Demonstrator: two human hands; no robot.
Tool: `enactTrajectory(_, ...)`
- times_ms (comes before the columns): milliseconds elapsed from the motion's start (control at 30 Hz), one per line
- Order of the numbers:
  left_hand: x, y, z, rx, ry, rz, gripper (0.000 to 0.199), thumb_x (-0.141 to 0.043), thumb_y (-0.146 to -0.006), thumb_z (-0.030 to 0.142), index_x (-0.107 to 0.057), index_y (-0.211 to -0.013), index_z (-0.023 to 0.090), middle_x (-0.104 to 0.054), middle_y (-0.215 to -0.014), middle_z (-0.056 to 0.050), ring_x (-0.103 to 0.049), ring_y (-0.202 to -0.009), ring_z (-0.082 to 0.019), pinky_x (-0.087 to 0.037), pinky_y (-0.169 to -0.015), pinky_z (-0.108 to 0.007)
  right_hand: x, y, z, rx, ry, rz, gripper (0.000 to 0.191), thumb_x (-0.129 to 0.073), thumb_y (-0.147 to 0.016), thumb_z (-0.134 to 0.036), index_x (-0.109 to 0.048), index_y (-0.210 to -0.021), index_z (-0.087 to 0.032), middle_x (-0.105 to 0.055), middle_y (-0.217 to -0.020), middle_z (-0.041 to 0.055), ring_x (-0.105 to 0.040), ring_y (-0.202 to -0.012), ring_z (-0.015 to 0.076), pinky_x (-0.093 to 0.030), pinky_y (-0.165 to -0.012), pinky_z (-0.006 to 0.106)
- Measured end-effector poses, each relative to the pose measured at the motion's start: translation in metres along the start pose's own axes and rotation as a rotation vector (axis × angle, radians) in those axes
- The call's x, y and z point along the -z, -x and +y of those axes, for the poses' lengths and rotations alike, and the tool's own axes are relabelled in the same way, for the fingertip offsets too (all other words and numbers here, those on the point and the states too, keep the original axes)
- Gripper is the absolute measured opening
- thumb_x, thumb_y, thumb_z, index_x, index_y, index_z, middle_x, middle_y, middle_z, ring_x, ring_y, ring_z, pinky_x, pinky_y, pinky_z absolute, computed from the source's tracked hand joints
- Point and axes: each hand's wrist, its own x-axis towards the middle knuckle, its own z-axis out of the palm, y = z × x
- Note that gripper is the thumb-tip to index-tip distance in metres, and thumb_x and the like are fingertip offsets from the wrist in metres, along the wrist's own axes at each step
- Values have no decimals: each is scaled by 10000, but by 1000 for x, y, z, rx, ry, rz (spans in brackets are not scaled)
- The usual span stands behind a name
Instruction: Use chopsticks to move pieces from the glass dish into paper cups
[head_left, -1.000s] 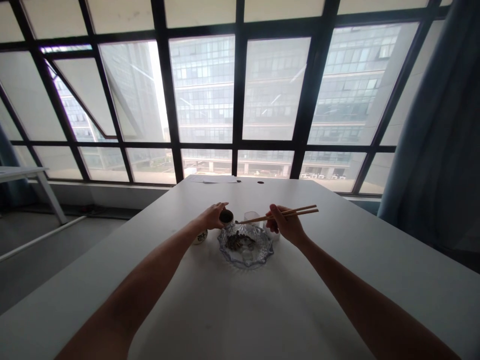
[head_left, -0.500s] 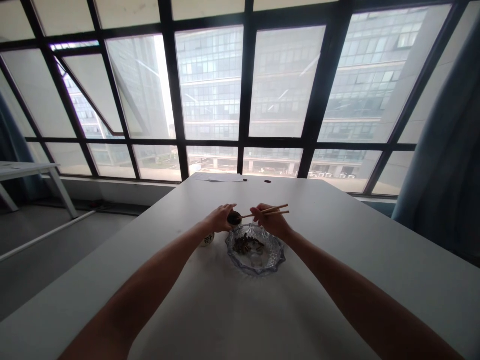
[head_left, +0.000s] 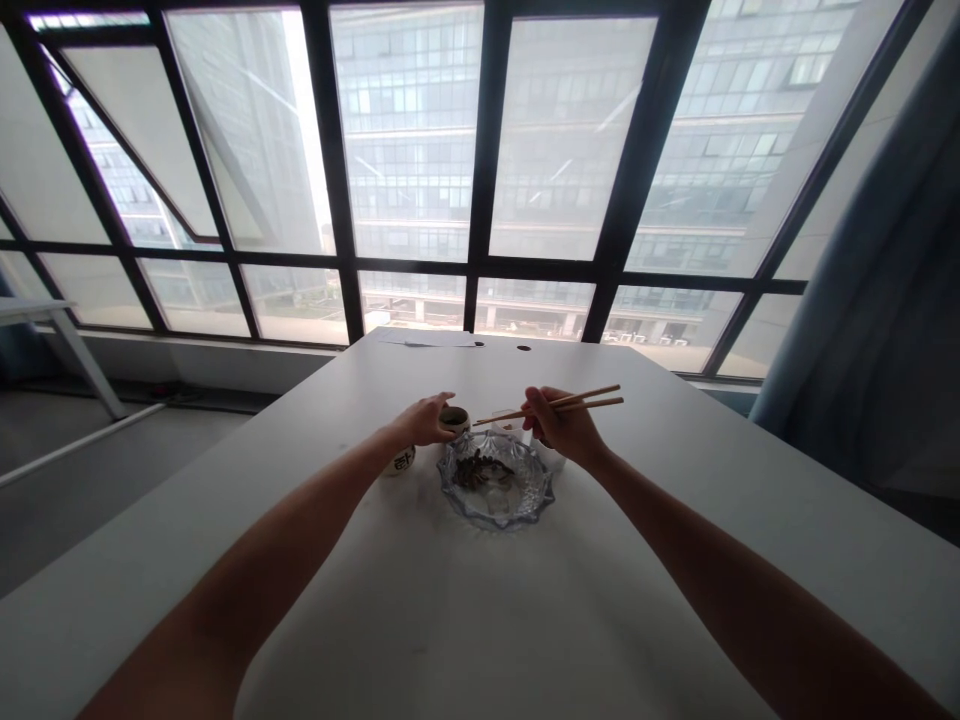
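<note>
My left hand (head_left: 426, 420) is at the left side of a small round cup (head_left: 454, 420) with a dark inside, which stands upright behind the glass bowl; its fingers look wrapped against the cup. In my right hand (head_left: 559, 422) is a pair of wooden chopsticks (head_left: 600, 397), tips pointing left above the bowl's back rim. The scalloped clear glass bowl (head_left: 538, 500) holds dark, small elongated pieces (head_left: 480, 468) and something clear. Another cup with a black character (head_left: 403, 461) stands left of the bowl, partly behind my left forearm.
A pale container (head_left: 507, 420) is behind the bowl, and another pale thing (head_left: 551, 457) is partly under my right hand. Papers (head_left: 427, 338) lie at the far edge of the white table (head_left: 480, 620). Windows stand beyond; a curtain (head_left: 847, 300) hangs right.
The cup at my left hand has gone from tilted to upright. My right hand and the chopsticks have drawn away to the right. The whole view has shifted slightly.
</note>
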Motion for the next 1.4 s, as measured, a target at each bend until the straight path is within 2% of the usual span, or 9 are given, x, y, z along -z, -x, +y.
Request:
enactTrajectory(167,2,3,1,11,3,-34,853,-759,-700,355,-440,-1458,134,-638,-1338,-182,-629,-1205,-327,-505,-993,-396,-9,-6,-1,22,17,28,634,-513,-811,-804,-610,-702,-187,-638,-529,43,-529,-401,117,-412,-372,226)
enactTrajectory(300,12,16,0,18,-7,-64,792,-710,-767,464,-463,-1447,141,-548,-1456,-177,-599,-1249,-328,-475,-1044,-423,4,1,-1,17,96,-37,636,-476,-854,-780,-607,-658,-189,-612,-492,38,-499,-372,112,-371,-355,225)
enactTrajectory(467,23,54,-7,85,80,118,634,-511,-887,605,-580,-1334,162,-634,-1357,-146,-622,-1206,-307,-509,-1010,-430,19,15,-2,66,262,-228,624,-479,-867,-758,-605,-622,-198,-631,-500,37,-538,-415,128,-400,-407,235)
enactTrajectory(600,20,94,-18,187,216,221,786,-496,-849,719,-536,-1371,133,-595,-1389,-192,-596,-1248,-346,-507,-1013,-473,18,23,0,109,303,-272,592,-483,-892,-710,-586,-591,-210,-599,-464,24,-552,-436,141,-407,-434,245)
enactTrajectory(767,10,125,-29,315,467,205,1000,-666,-723,728,-366,-1483,152,-535,-1447,-230,-634,-1201,-366,-552,-949,-505,14,29,3,110,271,-295,545,-495,-909,-667,-577,-610,-218,-627,-495,29,-569,-445,148,-437,-446,252)
enactTrajectory(833,7,127,-30,331,517,201,1020,-703,-703,708,-352,-1487,159,-583,-1398,-221,-669,-1146,-351,-561,-937,-501,14,31,4,100,272,-288,539,-492,-913,-663,-569,-614,-221,-635,-504,32,-571,-447,150,-445,-449,253)
enactTrajectory(967,3,123,-29,323,441,235,993,-709,-686,721,-432,-1436,133,-669,-1279,-195,-667,-1147,-336,-513,-1023,-491,17,35,3,119,302,-297,546,-490,-923,-652,-548,-590,-223,-620,-500,34,-564,-460,150,-435,-452,254)
enactTrajectory(1233,0,124,-31,315,395,245,964,-685,-696,751,-466,-1408,139,-683,-1252,-173,-665,-1143,-327,-518,-1021,-454,20,36,9,92,257,-214,558,-474,-936,-652,-581,-608,-214,-639,-508,44,-569,-418,147,-459,-440,266)
enactTrajectory(1400,0,124,-31,312,423,222,973,-687,-702,745,-451,-1416,127,-677,-1261,-181,-664,-1146,-325,-518,-1019,-447,27,32,6,84,273,-226,566,-519,-894,-686,-632,-617,-205,-652,-512,55,-573,-427,157,-455,-431,278)
